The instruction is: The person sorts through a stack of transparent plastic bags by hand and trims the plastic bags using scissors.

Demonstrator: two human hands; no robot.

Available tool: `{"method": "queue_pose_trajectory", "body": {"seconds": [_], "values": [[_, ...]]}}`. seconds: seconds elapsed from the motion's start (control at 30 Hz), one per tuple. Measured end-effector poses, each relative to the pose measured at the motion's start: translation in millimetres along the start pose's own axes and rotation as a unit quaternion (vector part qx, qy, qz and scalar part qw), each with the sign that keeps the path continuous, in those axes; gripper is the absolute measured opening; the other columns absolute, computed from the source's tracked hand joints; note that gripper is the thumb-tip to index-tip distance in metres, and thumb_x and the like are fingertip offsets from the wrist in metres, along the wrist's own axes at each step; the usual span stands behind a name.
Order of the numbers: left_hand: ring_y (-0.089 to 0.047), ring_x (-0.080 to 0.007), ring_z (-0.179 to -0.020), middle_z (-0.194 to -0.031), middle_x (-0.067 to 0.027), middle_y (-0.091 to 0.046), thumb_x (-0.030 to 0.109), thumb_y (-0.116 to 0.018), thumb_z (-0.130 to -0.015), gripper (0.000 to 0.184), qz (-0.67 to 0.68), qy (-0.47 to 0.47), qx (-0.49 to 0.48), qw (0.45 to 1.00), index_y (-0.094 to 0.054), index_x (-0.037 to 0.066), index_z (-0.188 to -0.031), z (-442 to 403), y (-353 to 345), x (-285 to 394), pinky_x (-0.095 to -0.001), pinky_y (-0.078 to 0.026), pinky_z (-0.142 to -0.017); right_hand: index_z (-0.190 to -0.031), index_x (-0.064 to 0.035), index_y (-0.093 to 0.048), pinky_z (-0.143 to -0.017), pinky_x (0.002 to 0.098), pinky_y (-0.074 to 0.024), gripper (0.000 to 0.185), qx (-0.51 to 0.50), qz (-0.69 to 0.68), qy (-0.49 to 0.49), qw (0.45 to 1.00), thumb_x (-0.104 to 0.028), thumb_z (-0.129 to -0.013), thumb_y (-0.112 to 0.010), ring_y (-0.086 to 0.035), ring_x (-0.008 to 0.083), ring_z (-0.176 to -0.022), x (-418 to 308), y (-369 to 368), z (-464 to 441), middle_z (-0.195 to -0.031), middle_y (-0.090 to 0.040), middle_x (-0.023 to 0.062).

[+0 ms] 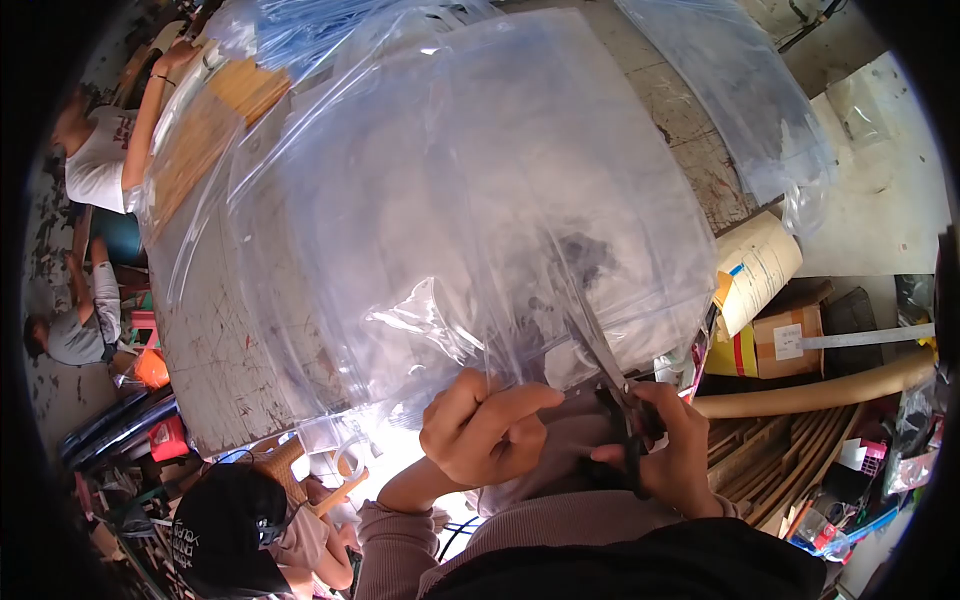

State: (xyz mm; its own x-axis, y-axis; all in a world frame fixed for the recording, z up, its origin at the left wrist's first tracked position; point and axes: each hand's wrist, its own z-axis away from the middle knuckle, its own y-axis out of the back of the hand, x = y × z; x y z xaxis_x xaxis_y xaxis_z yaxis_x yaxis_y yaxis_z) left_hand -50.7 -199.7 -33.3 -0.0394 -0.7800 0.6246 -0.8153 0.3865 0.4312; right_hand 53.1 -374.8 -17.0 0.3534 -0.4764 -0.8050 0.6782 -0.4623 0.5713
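Note:
Stacked clear plastic sheets cover most of the worktable, with glare and a wrinkled near edge. My left hand is closed at that near edge, its fingers pinching the plastic. A pair of large metal scissors is in my right hand, fingers and thumb around the dark handles. The blades point away from me over the sheets at their near right part. Whether the blades have plastic between them I cannot tell.
More plastic film hangs over the table's far right. A cardboard box, a long tan roll and wooden slats lie at right. A person in a black cap sits low left; other people are at far left. The scratched tabletop shows at left.

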Motion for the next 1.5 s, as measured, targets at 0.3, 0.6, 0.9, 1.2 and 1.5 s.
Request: {"method": "queue_pose_trajectory", "body": {"seconds": [0.3,0.6,0.9,1.2,1.5], "values": [[-0.028,-0.0046,-0.038,-0.059,0.0015,-0.031,-0.004,-0.051,-0.053,0.037,-0.020,0.005,0.017,1.000,-0.071,0.011,-0.081,-0.4,-2.1,2.0,-0.0215,-0.024,-0.033,-0.096,0.0009,-0.050,-0.054,0.0234,-0.0435,0.061,-0.164,-0.360,-0.098,0.913,-0.040,-0.063,-0.080,-0.053,0.0123,-0.062,22.3,1.7,3.8,-0.075,-0.052,0.0058],[-0.026,-0.0046,-0.039,-0.060,0.0022,-0.030,-0.006,-0.051,-0.051,0.040,-0.023,0.010,0.022,0.999,-0.072,0.010,-0.081,-1.1,-5.3,2.8,-0.0213,-0.022,-0.033,-0.096,-0.0013,-0.052,-0.052,0.0274,-0.0397,0.063,-0.106,-0.174,0.000,0.979,-0.043,-0.059,-0.082,-0.052,0.0142,-0.059,26.6,-7.1,6.8,-0.065,-0.052,0.0030],[-0.026,-0.0046,-0.039,-0.059,0.0025,-0.031,-0.006,-0.052,-0.048,0.042,-0.012,0.014,0.045,0.999,-0.072,0.010,-0.081,0.6,-8.4,3.0,-0.0212,-0.021,-0.033,-0.096,-0.0038,-0.052,-0.051,0.0275,-0.0387,0.063,-0.057,-0.077,0.007,0.995,-0.037,-0.054,-0.086,-0.050,0.0139,-0.060,15.8,-6.1,1.6,-0.062,-0.051,0.0014],[-0.026,-0.0045,-0.038,-0.058,0.0026,-0.032,-0.006,-0.052,-0.048,0.042,-0.008,0.010,0.039,0.999,-0.072,0.010,-0.081,0.9,-7.5,1.7,-0.0213,-0.022,-0.033,-0.099,-0.0032,-0.053,-0.051,0.0268,-0.0431,0.064,-0.012,-0.004,0.037,0.999,-0.031,-0.053,-0.088,-0.051,0.0138,-0.062,9.3,-6.0,3.3,-0.087,-0.054,0.0059],[-0.039,-0.0086,-0.046,-0.066,0.0008,-0.042,0.001,-0.060,-0.052,0.036,-0.050,-0.013,-0.006,0.999,-0.072,0.013,-0.085,-7.8,-10.4,9.1,-0.0247,-0.027,-0.039,-0.098,-0.0007,-0.052,-0.050,0.0203,-0.0386,0.062,-0.086,-0.281,-0.019,0.956,-0.042,-0.062,-0.082,-0.052,0.0092,-0.058,25.2,-8.7,5.7,-0.069,-0.053,0.0027]]}}
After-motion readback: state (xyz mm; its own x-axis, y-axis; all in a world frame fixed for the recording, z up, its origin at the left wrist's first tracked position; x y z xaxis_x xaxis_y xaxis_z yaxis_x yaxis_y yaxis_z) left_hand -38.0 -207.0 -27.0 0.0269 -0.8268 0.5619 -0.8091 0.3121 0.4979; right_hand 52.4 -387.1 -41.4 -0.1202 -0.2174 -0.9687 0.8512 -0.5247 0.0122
